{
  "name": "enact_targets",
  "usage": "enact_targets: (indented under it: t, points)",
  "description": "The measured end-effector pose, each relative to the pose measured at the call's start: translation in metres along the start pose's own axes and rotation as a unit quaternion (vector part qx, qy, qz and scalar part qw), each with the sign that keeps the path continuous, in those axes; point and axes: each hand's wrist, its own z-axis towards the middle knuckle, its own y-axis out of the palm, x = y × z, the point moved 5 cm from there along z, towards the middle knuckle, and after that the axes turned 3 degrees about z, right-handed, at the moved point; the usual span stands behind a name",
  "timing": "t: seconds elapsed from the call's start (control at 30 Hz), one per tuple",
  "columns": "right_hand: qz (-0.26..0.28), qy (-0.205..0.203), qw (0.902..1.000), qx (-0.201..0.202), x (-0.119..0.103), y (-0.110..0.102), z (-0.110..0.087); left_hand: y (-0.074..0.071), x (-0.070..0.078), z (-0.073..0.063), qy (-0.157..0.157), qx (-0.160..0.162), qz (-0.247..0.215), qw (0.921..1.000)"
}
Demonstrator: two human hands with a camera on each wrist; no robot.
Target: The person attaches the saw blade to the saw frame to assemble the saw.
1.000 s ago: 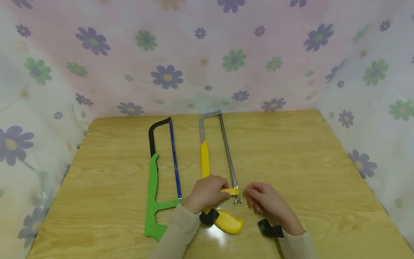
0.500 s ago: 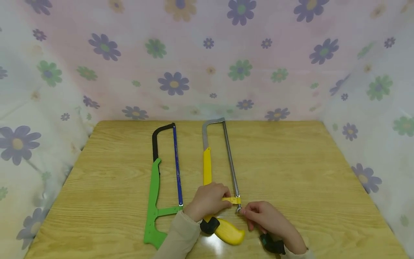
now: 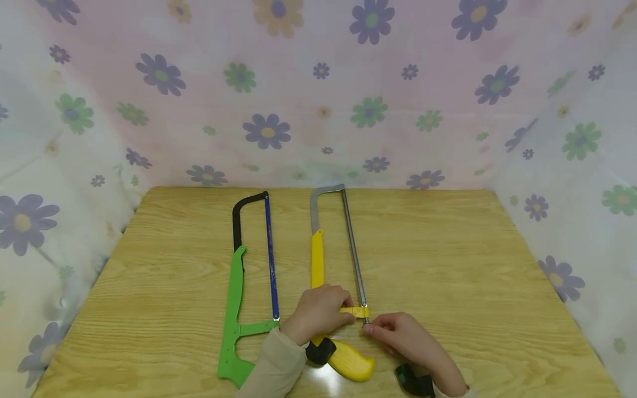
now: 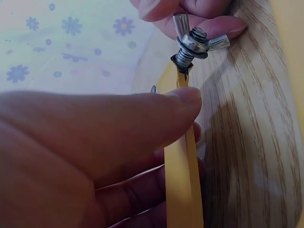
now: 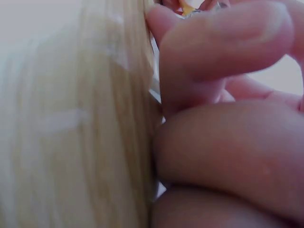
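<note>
A yellow hacksaw with a grey front frame lies flat on the wooden table. My left hand grips its yellow crossbar, thumb on one side and fingers curled round the other. At the end of that bar, a threaded bolt carries a metal wing nut, below the blade. With curled thumb and forefinger, my right hand pinches at the wing nut; its fingertips partly hide the nut in the head view. Close in the right wrist view are the right fingers, with the nut mostly hidden.
To the left lies a second hacksaw with a green handle, black front frame and blue blade, partly covered by my left sleeve. The wooden table ends at a flowered cloth behind and at both sides.
My right hand has moved left from beside the bolt and taken hold of the wing nut. My left hand keeps its grip on the crossbar. The head view has tilted slightly.
</note>
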Motion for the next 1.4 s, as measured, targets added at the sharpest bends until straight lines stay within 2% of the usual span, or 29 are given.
enact_targets:
  t: [0.47, 0.67, 0.83, 0.93, 1.17, 1.4]
  points:
    - [0.047, -0.011, 0.9986, -0.021, 0.003, 0.002, -0.001, 0.0, 0.001, -0.003, 0.003, 0.002, 0.002, 1.0]
    - [0.07, 0.003, 0.9975, -0.011, 0.01, 0.002, -0.002, 0.003, 0.001, -0.002, 0.005, 0.001, 0.006, 1.0]
    - [0.079, 0.033, 0.9961, 0.018, 0.014, 0.002, -0.002, 0.004, 0.001, -0.002, 0.005, 0.001, 0.009, 0.9999]
    - [0.079, 0.036, 0.9958, 0.027, 0.012, 0.001, -0.002, 0.003, 0.001, -0.002, 0.004, 0.003, 0.011, 0.9999]
    - [0.09, 0.027, 0.9954, 0.015, 0.01, 0.0, -0.002, 0.001, 0.001, -0.002, 0.001, 0.008, 0.013, 0.9999]
    - [0.08, 0.028, 0.9964, 0.011, 0.007, -0.001, -0.001, -0.001, 0.001, -0.002, 0.001, 0.017, 0.013, 0.9998]
